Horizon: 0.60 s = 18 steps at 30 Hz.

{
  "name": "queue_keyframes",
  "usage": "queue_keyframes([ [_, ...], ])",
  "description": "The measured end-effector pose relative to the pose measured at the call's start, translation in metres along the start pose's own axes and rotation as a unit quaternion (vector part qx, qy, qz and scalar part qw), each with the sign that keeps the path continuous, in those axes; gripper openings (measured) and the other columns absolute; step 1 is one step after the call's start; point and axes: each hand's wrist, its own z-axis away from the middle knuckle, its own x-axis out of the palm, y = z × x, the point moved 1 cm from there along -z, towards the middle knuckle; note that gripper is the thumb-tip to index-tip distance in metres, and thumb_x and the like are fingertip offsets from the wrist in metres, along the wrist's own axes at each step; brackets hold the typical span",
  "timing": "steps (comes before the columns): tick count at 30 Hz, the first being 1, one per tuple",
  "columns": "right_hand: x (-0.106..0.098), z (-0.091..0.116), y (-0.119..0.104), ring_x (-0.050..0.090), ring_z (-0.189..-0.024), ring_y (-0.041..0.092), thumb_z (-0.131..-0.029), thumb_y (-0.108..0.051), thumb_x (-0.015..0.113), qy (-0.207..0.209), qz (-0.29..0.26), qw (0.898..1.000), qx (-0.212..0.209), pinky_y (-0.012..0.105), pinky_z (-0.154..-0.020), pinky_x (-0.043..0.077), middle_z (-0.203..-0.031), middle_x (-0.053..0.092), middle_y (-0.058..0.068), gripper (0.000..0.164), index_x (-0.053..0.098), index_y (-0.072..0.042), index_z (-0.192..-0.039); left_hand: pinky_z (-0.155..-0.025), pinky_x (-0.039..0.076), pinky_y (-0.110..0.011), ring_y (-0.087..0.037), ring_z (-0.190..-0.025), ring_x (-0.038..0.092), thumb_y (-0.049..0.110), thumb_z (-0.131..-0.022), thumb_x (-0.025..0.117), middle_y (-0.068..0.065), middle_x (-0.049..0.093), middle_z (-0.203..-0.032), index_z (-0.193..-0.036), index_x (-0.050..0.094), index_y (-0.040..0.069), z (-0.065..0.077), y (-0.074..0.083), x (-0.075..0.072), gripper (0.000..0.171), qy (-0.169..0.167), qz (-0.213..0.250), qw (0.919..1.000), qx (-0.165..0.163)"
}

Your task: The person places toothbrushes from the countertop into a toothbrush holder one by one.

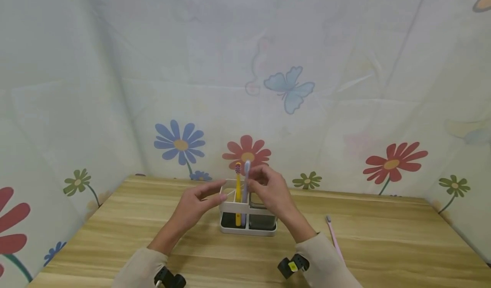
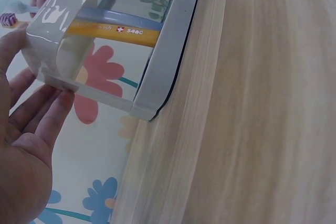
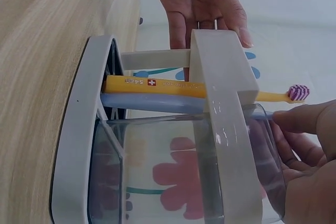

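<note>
A white toothbrush holder (image 1: 247, 207) with a dark base stands upright on the table, a clear cup (image 3: 107, 182) in its right half. My left hand (image 1: 192, 205) holds its left upper rim, thumb in front and fingers at the side and back. Upright in a left compartment is a yellow toothbrush (image 1: 238, 190) with purple-and-white bristles. Beside it stands a pale lavender-blue toothbrush (image 3: 152, 103), its lower end down near the base. My right hand (image 1: 272, 190) pinches this one between thumb and fingers just above the rim.
To the right on the wood-grain table (image 1: 383, 237) lies a pink toothbrush (image 1: 334, 239) with a grey head, partly hidden by my right sleeve (image 1: 324, 260). A flower-printed curtain (image 1: 215, 100) hangs close behind the table's far edge.
</note>
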Motion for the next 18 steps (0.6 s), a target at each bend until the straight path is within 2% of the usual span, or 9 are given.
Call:
queue_keyframes([
  [5,-0.004,-0.001,-0.001,0.070,-0.100,0.026,-0.101,-0.002,0.071,0.001,-0.001,1.000,0.004,0.036,-0.088,0.063,-0.110,0.070,0.009,0.021,0.069,-0.001,-0.122,-0.109,0.052,-0.049,-0.028,-0.133,0.062,0.032,-0.097,0.080,-0.005,0.066,-0.144,-0.141,0.071,0.015,-0.001,0.001,0.000,0.048,0.001,0.006,1.0000,-0.004],
  [11,-0.017,-0.002,-0.004,0.071,-0.102,0.025,-0.100,-0.007,0.074,0.021,0.028,0.999,0.004,0.041,-0.090,0.062,-0.109,0.072,0.007,0.021,0.070,-0.003,-0.121,-0.109,0.052,-0.050,-0.027,-0.132,0.062,0.032,-0.097,0.081,-0.004,0.067,-0.143,-0.141,0.071,0.016,-0.001,0.001,0.000,0.048,0.003,0.011,0.9999,-0.009],
  [15,-0.029,-0.001,-0.008,0.072,-0.105,0.029,-0.102,-0.008,0.072,0.025,0.010,1.000,0.010,0.047,-0.091,0.062,-0.113,0.072,0.010,0.023,0.069,-0.002,-0.124,-0.108,0.053,-0.046,-0.027,-0.133,0.062,0.031,-0.097,0.081,-0.004,0.067,-0.143,-0.141,0.071,0.016,-0.001,0.000,0.000,0.048,0.000,0.021,0.9997,-0.008],
  [18,-0.040,0.000,-0.011,0.072,-0.106,0.032,-0.102,-0.008,0.072,0.029,-0.002,1.000,0.008,0.044,-0.091,0.063,-0.115,0.072,0.014,0.026,0.067,0.000,-0.127,-0.108,0.053,-0.043,-0.027,-0.133,0.062,0.030,-0.097,0.081,-0.004,0.067,-0.143,-0.141,0.071,0.015,-0.001,0.000,0.001,0.048,-0.001,0.027,0.9996,-0.008],
])
